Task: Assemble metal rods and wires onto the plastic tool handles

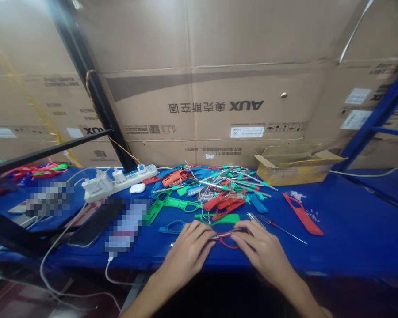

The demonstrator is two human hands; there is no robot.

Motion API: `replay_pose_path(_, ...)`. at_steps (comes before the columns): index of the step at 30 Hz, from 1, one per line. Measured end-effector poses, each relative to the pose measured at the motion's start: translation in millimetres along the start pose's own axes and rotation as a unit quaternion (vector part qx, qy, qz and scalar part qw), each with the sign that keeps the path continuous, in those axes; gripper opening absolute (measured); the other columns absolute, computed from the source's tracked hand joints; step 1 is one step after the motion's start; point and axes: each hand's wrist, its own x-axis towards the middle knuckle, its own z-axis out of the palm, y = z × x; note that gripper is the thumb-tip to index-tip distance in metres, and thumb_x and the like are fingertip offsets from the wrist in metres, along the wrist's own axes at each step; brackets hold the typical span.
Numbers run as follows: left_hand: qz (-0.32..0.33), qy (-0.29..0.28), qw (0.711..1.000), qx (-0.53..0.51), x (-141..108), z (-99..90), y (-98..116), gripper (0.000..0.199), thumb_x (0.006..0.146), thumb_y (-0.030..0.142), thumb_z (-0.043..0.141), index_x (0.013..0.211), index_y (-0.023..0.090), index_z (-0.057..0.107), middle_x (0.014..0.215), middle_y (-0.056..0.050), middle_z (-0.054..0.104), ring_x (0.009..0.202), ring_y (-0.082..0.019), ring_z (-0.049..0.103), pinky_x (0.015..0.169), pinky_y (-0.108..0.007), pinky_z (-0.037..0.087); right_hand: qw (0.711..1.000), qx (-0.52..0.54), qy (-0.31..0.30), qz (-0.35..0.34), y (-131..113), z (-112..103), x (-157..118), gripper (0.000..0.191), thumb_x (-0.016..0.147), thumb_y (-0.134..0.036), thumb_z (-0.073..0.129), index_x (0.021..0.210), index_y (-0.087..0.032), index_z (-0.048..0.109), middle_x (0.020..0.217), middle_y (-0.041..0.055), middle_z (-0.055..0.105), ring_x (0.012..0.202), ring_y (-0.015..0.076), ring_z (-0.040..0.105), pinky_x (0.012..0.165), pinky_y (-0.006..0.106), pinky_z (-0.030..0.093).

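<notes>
Near the front edge of the blue table, my left hand (189, 249) and my right hand (263, 247) are closed on opposite ends of a red plastic casing (228, 241) with a ring-shaped part. A thin pale piece lies along the casing between my fingertips; its details are too small to tell. Just beyond my hands is a green casing (230, 218), with red casings (226, 204) behind it. A blue casing (172, 227) lies beside my left hand. A screwdriver with a thin shaft (290, 234) rests to the right of my right hand.
A heap of metal rods with green tips (240, 179) lies behind. At right are a red casing (305, 216) with small white pieces and an open cardboard box (295, 172). Phones, cables and a power strip (129, 180) occupy the left; blue rack posts flank the table.
</notes>
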Motion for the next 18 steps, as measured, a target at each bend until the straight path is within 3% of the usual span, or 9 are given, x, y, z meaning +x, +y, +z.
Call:
replay_pose_path(8, 0.0, 0.007, 1.0, -0.001, 0, 2.3, -2, 0.018, 0.107, 0.018, 0.051, 0.118, 0.023, 0.064, 0.113, -0.004, 0.068, 0.103, -0.023, 0.059, 0.087, -0.039, 0.046, 0.99, 0.114, 0.054, 0.064, 2, -4, 1, 0.03, 0.104, -0.031, 0.053, 0.086, -0.022, 0.076, 0.107, 0.0079, 0.075, 0.092, 0.0213, 0.073, 0.083, 0.031, 0.058)
replay_pose_path(18, -0.028, 0.039, 0.999, -0.001, 2, 2.2, -1, 0.011, 0.106, 0.027, 0.055, 0.103, 0.022, 0.065, 0.105, -0.004, 0.07, 0.1, -0.023, 0.06, 0.085, -0.039, 0.045, 0.954, 0.225, 0.103, 0.169, 7, -17, 6, 0.043, 0.1, -0.05, 0.056, 0.077, -0.023, 0.081, 0.096, 0.0076, 0.078, 0.088, 0.0246, 0.075, 0.082, 0.034, 0.06)
